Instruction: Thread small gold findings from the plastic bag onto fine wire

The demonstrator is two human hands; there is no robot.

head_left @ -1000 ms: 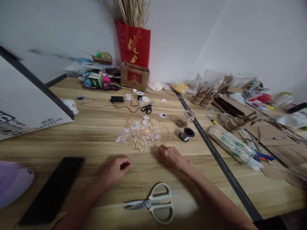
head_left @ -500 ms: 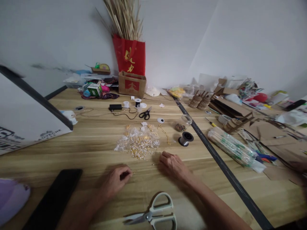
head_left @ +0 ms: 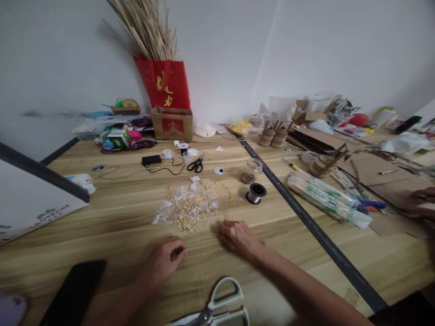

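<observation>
My left hand [head_left: 165,260] rests on the wooden table [head_left: 118,213] with fingers curled in a loose pinch; what it holds is too small to make out. My right hand [head_left: 238,236] lies knuckles-up, fingers curled down onto the table just below a pile of small gold findings in clear bags [head_left: 188,206]. A short gold chain [head_left: 226,190] lies right of the pile. A spool of clear thread [head_left: 255,193] stands further right. Grey-handled scissors [head_left: 220,308] lie at the near edge between my forearms.
A black phone [head_left: 73,294] lies near left. A white board [head_left: 34,199] leans at left. A bag of sticks [head_left: 322,197], cardboard pieces [head_left: 384,176], black scissors [head_left: 196,164] and a red bag [head_left: 165,83] sit beyond. Another person's hand [head_left: 423,201] shows at the right edge.
The view has swung right and tilted up. My hands stay in place on the table; another person's hand has come into view at the right edge.
</observation>
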